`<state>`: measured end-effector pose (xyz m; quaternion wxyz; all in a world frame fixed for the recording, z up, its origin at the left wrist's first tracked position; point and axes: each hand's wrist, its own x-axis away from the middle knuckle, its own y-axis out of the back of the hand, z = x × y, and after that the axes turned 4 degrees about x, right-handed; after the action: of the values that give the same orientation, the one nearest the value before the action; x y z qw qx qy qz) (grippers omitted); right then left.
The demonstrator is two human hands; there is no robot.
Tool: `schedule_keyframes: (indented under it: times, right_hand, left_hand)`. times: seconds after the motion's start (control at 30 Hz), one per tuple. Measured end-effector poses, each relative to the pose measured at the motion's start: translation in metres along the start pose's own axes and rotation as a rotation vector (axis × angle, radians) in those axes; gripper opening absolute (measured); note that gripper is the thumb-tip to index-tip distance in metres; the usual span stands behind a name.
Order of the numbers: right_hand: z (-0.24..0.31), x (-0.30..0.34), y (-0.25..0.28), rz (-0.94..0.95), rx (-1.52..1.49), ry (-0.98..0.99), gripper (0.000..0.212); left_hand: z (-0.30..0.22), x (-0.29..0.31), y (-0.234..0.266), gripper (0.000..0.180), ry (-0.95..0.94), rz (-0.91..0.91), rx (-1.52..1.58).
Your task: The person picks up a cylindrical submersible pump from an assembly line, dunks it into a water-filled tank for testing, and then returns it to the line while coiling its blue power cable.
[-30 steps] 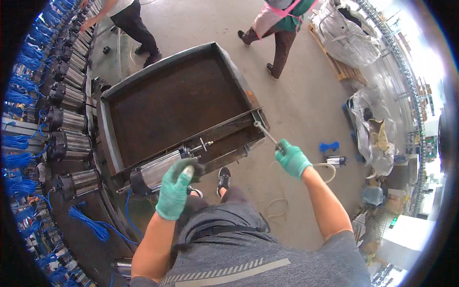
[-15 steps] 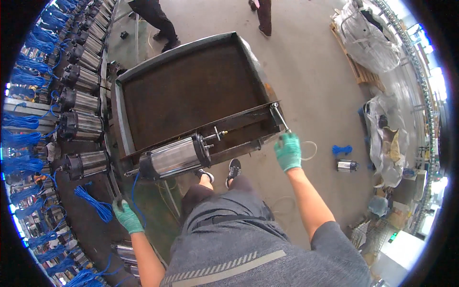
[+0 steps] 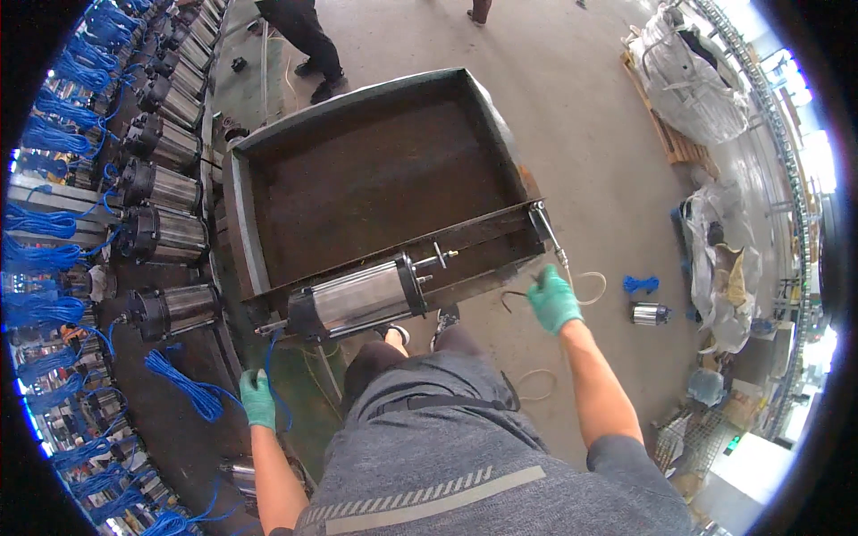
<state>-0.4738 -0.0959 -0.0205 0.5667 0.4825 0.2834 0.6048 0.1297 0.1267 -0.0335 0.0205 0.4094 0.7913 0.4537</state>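
Note:
My left hand (image 3: 257, 399), in a green glove, has its fingers bent over the end of a dark metal rail (image 3: 229, 348). Close beside it runs the tail of a coiled blue cable (image 3: 186, 382). My right hand (image 3: 554, 302), gloved alike, is closed on a thin, dark bent rod (image 3: 511, 296) that sticks out to its left. A silver ratchet-like tool (image 3: 547, 225) hangs from the frame's right corner just above that hand. A shiny cylindrical pump (image 3: 362, 297) with black end caps lies across the near side of the metal trough (image 3: 246, 210), its shaft end facing right.
Along the left stand rows of similar pumps (image 3: 165, 234) with blue cable coils (image 3: 45, 259). To the right, a small steel cylinder (image 3: 650, 313) and a blue coil (image 3: 640, 283) lie on the floor. Beyond is a wrapped pallet load (image 3: 684, 80). A person's legs (image 3: 315, 45) show behind the trough.
My right hand has come off the silver tool and moved slightly down, now with a bent rod showing. The whole view has shifted a little. My left hand stays at the rail.

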Motion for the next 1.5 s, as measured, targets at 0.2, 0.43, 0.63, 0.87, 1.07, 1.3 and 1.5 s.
schedule_keyframes:
  times: [0.2, 0.43, 0.63, 0.87, 1.07, 1.3, 1.5]
  right_hand:
    - [0.061, 0.003, 0.106, -0.223, -0.607, -0.147, 0.014]
    - [0.113, -0.050, 0.056, -0.408, -0.457, -0.091, 0.021]
    - [0.109, -0.049, 0.022, -0.217, -0.949, 0.058, 0.029]
    - [0.143, -0.036, 0.071, -0.299, 0.368, 0.480, 0.020]
    - [0.159, -0.047, 0.079, 0.101, 0.511, 0.514, 0.021]
    - [0.170, -0.045, 0.075, 0.428, 0.436, 0.467, 0.025]
    - [0.185, -0.024, 0.074, 0.686, -0.271, 0.011, 0.024]
  left_hand:
    - [0.043, -0.008, -0.004, 0.053, 0.020, 0.090, 0.074]
    - [-0.018, 0.004, 0.004, 0.027, 0.262, 0.239, 0.379]
    - [-0.111, 0.026, 0.044, 0.030, 0.242, 0.467, 0.467]
    - [-0.161, 0.020, 0.028, 0.031, -0.274, 0.495, 0.124]
    - [-0.173, 0.002, 0.031, 0.027, -0.032, 0.578, 0.443]
    - [-0.163, 0.005, 0.028, 0.027, -0.143, 0.541, 0.367]
    - [-0.148, 0.003, 0.020, 0.028, -0.126, 0.512, 0.414]
